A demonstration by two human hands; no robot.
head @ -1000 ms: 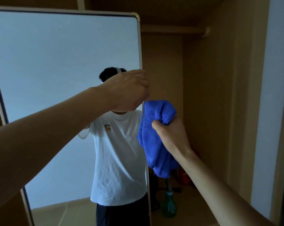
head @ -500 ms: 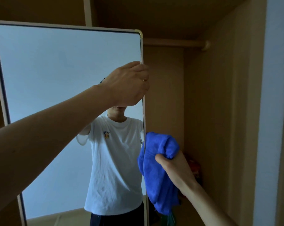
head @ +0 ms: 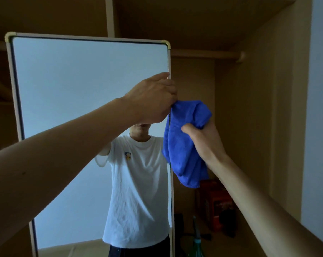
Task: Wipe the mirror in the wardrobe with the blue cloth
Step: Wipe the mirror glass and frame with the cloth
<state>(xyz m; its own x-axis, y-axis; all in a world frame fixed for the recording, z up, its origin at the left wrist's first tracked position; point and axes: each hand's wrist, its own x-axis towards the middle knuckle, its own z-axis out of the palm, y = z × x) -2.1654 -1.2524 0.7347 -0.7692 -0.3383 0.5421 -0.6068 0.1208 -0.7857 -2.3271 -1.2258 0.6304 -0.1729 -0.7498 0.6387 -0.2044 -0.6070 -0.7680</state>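
**Q:** Where does the mirror [head: 73,80] stand?

**A:** It stands upright inside the wardrobe [head: 249,108]. It has a pale frame with brass-coloured corner caps. The glass shows a pale wall and the reflection of a person in a white T-shirt [head: 138,182].

**Q:** What is the left hand [head: 153,99] doing?

**A:** It is on the mirror's right edge, in the upper half. The fingers are curled round the frame, so the hand grips the edge. The forearm crosses in front of the glass from the lower left.

**Q:** And the right hand [head: 203,138]?

**A:** It sits just right of the mirror's edge and just below the left hand. Its fingers are closed round the blue cloth [head: 183,145], with the thumb pressed onto the fabric from the near side.

**Q:** Where is the cloth?

**A:** It is bunched in the right hand and hangs down in loose folds. Its top corner touches the underside of the left hand. Its left side lies at the mirror's right edge. Whether it bears on the glass cannot be told.

**Q:** What else is in the wardrobe?

**A:** A rail [head: 203,55] runs across the top. A red box [head: 216,201] sits on the floor at the back, and a green bottle [head: 196,245] stands near the mirror's foot.
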